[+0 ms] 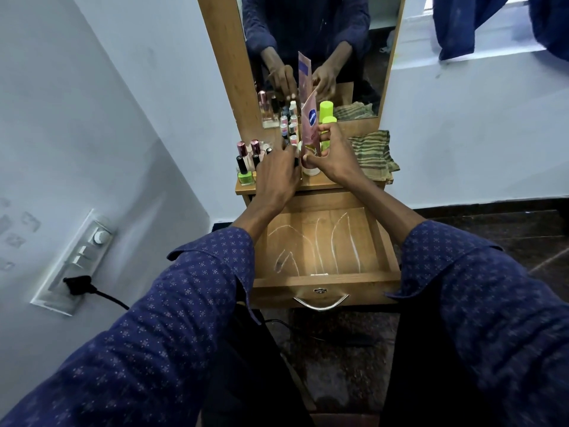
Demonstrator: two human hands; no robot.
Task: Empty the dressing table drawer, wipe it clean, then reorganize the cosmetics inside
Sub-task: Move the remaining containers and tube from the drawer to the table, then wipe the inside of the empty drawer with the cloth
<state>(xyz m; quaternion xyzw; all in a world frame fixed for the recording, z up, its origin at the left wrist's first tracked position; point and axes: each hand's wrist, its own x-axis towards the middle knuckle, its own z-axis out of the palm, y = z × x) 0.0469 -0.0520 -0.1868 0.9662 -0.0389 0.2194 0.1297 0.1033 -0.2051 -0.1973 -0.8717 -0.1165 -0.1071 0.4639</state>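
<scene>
The wooden drawer (323, 280) stands pulled out below the shelf, holding nothing, with white streaks across its bottom. On the dressing table top (320, 180), my right hand (334, 155) grips a pink cosmetic tube (309, 124) standing upright. My left hand (275, 172) reaches into a row of small nail polish bottles (291, 127) beside the tube; its fingertips are hidden among them. A green nail polish bottle (245, 174) and pink-capped bottles (249, 149) stand at the left. A bottle with a lime green cap (328, 120) sits behind my right hand.
A striped folded cloth (374, 155) lies at the right of the table top. The mirror (308, 41) rises behind the cosmetics. A switch panel with a black plug (77, 285) is on the left wall. Dark floor lies to the right.
</scene>
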